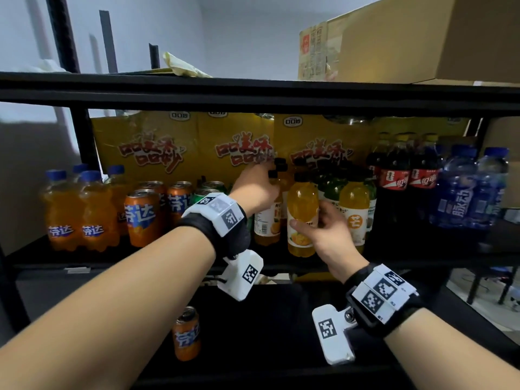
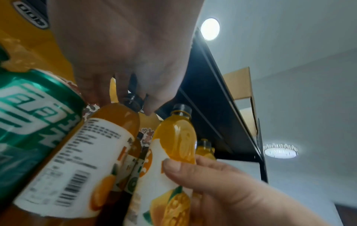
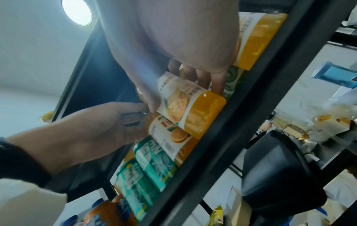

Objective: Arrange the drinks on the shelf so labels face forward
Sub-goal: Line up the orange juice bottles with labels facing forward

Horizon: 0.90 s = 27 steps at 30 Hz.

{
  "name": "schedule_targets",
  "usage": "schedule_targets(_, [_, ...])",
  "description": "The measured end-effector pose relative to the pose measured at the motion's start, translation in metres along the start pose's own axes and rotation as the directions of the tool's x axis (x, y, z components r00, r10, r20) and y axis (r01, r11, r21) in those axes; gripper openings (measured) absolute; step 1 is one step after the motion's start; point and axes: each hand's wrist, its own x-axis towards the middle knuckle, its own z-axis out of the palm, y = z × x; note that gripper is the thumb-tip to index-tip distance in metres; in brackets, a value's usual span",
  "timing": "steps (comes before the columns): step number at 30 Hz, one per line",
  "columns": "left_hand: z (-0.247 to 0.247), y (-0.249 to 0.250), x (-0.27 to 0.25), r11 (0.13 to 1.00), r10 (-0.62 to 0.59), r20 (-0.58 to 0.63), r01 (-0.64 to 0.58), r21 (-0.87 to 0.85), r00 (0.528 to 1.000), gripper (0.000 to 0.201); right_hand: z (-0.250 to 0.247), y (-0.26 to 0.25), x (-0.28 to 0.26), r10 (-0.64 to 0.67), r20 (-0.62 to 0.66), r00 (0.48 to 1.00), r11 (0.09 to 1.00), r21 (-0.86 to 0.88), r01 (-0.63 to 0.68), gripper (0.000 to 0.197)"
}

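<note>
On the middle shelf (image 1: pixel 394 261) stand two orange juice bottles with black caps. My left hand (image 1: pixel 257 185) grips the left bottle (image 1: pixel 267 220) by its cap and neck; in the left wrist view its barcode side (image 2: pixel 77 168) faces the camera. My right hand (image 1: pixel 323 229) holds the mango bottle (image 1: pixel 302 218) around its white label, thumb in front; the mango picture (image 3: pixel 176 105) shows in the right wrist view. More juice bottles (image 1: pixel 355 209) stand to the right.
Left of the juice stand green cans (image 3: pixel 152 162), orange Fanta cans (image 1: pixel 142 218) and Fanta bottles (image 1: pixel 63 209). Cola bottles (image 1: pixel 396 175) and blue bottles (image 1: pixel 464 198) stand right. Yellow cartons (image 1: pixel 168 147) fill the back. One Fanta can (image 1: pixel 187 333) sits on the lower shelf.
</note>
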Motion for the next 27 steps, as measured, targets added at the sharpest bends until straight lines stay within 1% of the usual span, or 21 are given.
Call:
schedule_targets(2, [0.004, -0.004, -0.002, 0.992, 0.005, -0.021, -0.002, 0.127, 1.0, 0.06, -0.001, 0.004, 0.0, 0.004, -0.014, 1.0, 1.0, -0.009, -0.004, 0.043])
schedule_targets(3, [0.006, -0.004, -0.004, 0.988, 0.019, -0.045, -0.012, 0.157, 0.999, 0.063, -0.002, 0.006, 0.0, 0.008, -0.017, 1.0, 1.0, -0.01, -0.008, 0.04])
schedule_targets(5, [0.011, -0.005, -0.007, 0.99, 0.059, -0.106, -0.045, 0.131, 0.993, 0.064, -0.003, 0.009, 0.001, 0.012, -0.027, 1.0, 1.0, -0.023, -0.013, 0.04])
schedule_targets(8, [0.017, -0.004, -0.012, 0.992, 0.124, -0.17, -0.124, 0.01, 0.978, 0.053, -0.003, 0.01, 0.002, 0.017, -0.037, 0.999, 0.998, -0.066, -0.019, 0.047])
schedule_targets(10, [0.026, -0.004, -0.017, 0.974, 0.147, -0.217, -0.179, -0.14, 0.965, 0.041, -0.002, 0.011, 0.002, 0.021, -0.044, 0.999, 0.996, -0.084, -0.024, 0.05])
schedule_targets(11, [0.032, -0.004, -0.02, 0.95, 0.131, -0.229, -0.189, -0.248, 0.964, 0.038, -0.003, 0.01, 0.001, 0.021, -0.041, 0.999, 0.995, -0.097, -0.024, 0.053])
schedule_targets(12, [0.038, -0.004, -0.024, 0.915, 0.095, -0.228, -0.175, -0.364, 0.969, 0.038, -0.002, 0.01, 0.0, 0.022, -0.033, 0.999, 0.994, -0.109, -0.025, 0.055])
schedule_targets(14, [0.048, -0.008, -0.03, 0.824, -0.017, -0.202, -0.101, -0.558, 0.979, 0.047, -0.002, 0.009, -0.001, 0.033, -0.01, 0.999, 0.992, -0.117, -0.034, 0.055])
schedule_targets(15, [0.052, -0.011, -0.033, 0.772, -0.072, -0.178, -0.059, -0.633, 0.981, 0.05, -0.002, 0.008, -0.001, 0.043, -0.002, 0.999, 0.992, -0.117, -0.043, 0.053])
schedule_targets(16, [0.056, -0.015, -0.036, 0.716, -0.109, -0.144, -0.023, -0.698, 0.984, 0.049, -0.003, 0.007, -0.002, 0.054, 0.005, 0.999, 0.992, -0.118, -0.053, 0.05])
schedule_targets(17, [0.058, -0.019, -0.039, 0.666, -0.118, -0.11, -0.003, -0.746, 0.987, 0.046, -0.004, 0.005, -0.004, 0.062, 0.011, 0.998, 0.991, -0.118, -0.06, 0.048])
schedule_targets(18, [0.061, -0.022, -0.042, 0.635, -0.101, -0.089, -0.005, -0.773, 0.991, 0.045, -0.005, 0.003, -0.006, 0.064, 0.018, 0.998, 0.991, -0.119, -0.061, 0.047])
schedule_targets(20, [0.064, -0.026, -0.049, 0.62, -0.046, -0.092, -0.044, -0.783, 0.995, 0.05, -0.005, 0.0, -0.011, 0.05, 0.023, 0.998, 0.992, -0.117, -0.047, 0.047])
schedule_targets(21, [0.064, -0.026, -0.052, 0.622, -0.022, -0.115, -0.077, -0.779, 0.993, 0.052, -0.005, -0.002, -0.014, 0.036, 0.021, 0.999, 0.993, -0.11, -0.033, 0.048])
schedule_targets(23, [0.059, -0.024, -0.06, 0.636, 0.008, -0.192, -0.153, -0.756, 0.981, 0.047, 0.0, -0.007, -0.021, -0.007, 0.02, 1.0, 0.995, -0.098, 0.009, 0.051])
schedule_targets(25, [0.049, -0.021, -0.069, 0.629, -0.006, -0.262, -0.2, -0.751, 0.965, 0.042, 0.006, -0.014, -0.029, -0.034, 0.022, 0.999, 0.995, -0.089, 0.036, 0.051])
schedule_targets(27, [0.036, -0.022, -0.082, 0.604, -0.013, -0.294, -0.227, -0.764, 0.956, 0.037, 0.011, -0.02, -0.037, -0.045, 0.058, 0.997, 0.996, -0.074, 0.049, 0.052])
